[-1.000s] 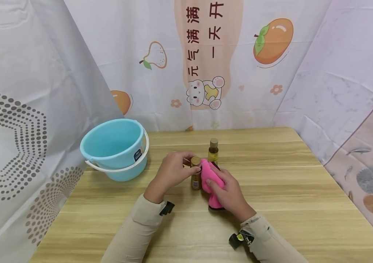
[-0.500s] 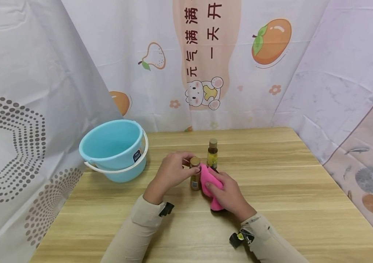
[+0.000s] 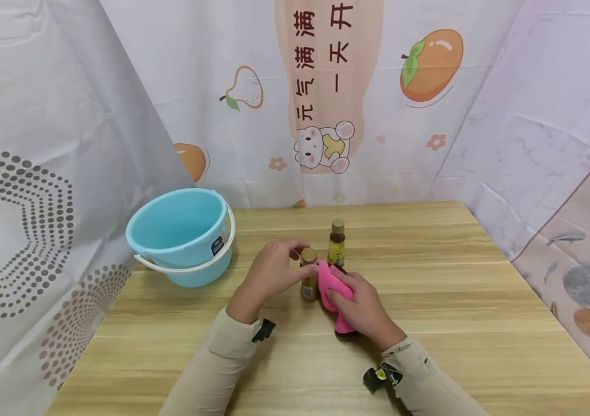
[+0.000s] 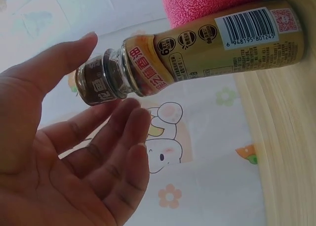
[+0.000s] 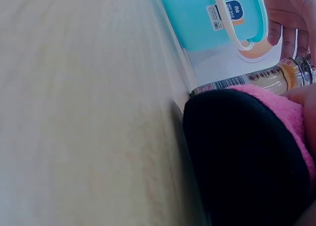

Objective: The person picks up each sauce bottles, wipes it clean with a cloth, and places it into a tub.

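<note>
A sesame oil bottle (image 3: 309, 283) with a gold-brown cap stands upright on the table. At its cap my left hand (image 3: 274, 268) pinches it between thumb and fingertips; the left wrist view shows the cap (image 4: 96, 81) and the label with its barcode. My right hand (image 3: 359, 300) grips a pink fleecy cloth-like piece (image 3: 333, 289), which lies against the right side of the bottle. In the right wrist view its black smooth side (image 5: 242, 157) faces the camera, with the right fingers mostly out of sight. Behind the cloth stands a second small bottle (image 3: 336, 245) with a yellow label.
A light blue bucket (image 3: 185, 260) with a white handle stands at the table's back left. The wooden table (image 3: 430, 277) ends at a printed curtain (image 3: 263, 133) behind, with more hanging cloth on both sides.
The pink piece in my right hand has shifted slightly lower along the bottle, uncovering more of the second bottle's label. My left hand keeps its place at the cap.
</note>
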